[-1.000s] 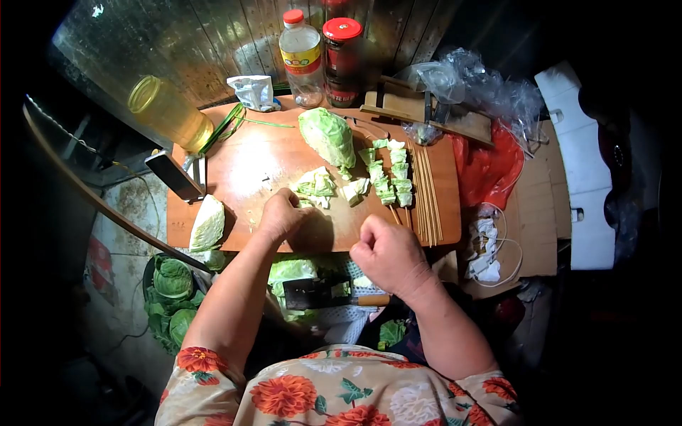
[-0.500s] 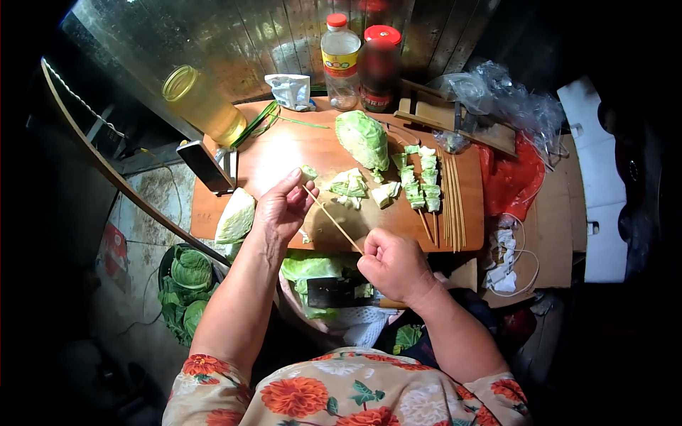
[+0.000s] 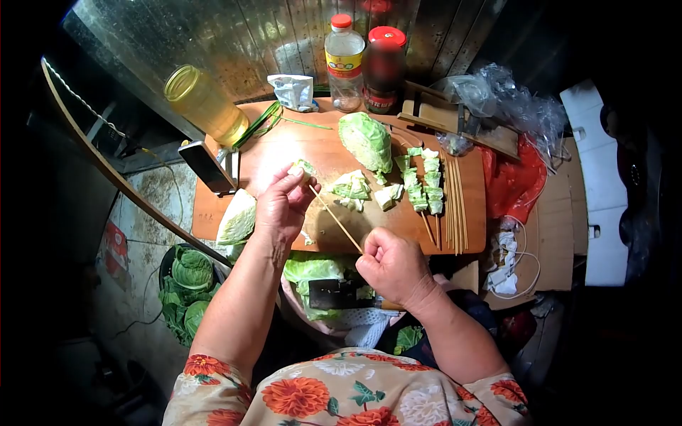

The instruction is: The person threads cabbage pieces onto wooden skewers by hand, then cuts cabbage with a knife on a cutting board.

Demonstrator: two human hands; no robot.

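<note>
Bright light glares on the wooden table [image 3: 277,131]. Behind stands a stained, ribbed wall [image 3: 284,42]; pale, dirty tiles [image 3: 145,248] cover the floor.

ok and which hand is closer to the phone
Your left hand: it's to the right of the phone, pinching cabbage. Your right hand is farther right and nearer you, gripping the skewer.

"What finish has the cutting board [image 3: 284,145]?"

"Smooth, glossy wood."

"And by its far edge?"

"A clear plastic bottle [image 3: 345,84] with a red cap [image 3: 341,21]. Near the right edge, matt wooden skewers [image 3: 455,206]."
</note>
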